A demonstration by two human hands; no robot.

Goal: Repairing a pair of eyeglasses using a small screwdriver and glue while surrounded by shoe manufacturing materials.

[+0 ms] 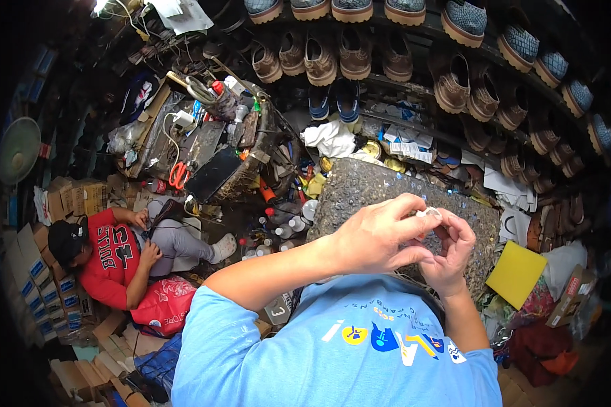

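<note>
My left hand (pixel 380 234) and my right hand (pixel 449 256) are raised in front of my chest, fingers bent and fingertips brought together. Between the fingertips sits a small whitish piece (pixel 429 213), too small to name; both hands pinch at it. Below and beyond them lies a dark, speckled, worn work surface (pixel 360 186), with the hands held above its near side.
Shelves of brown shoes (pixel 355 54) and blue-grey shoes (pixel 464 24) line the far side. A yellow sheet (pixel 516 275) lies at right. At left, a seated person in red (pixel 119 254) works near a cluttered bench with orange scissors (pixel 179 175). Several bottles (pixel 284 231) stand between.
</note>
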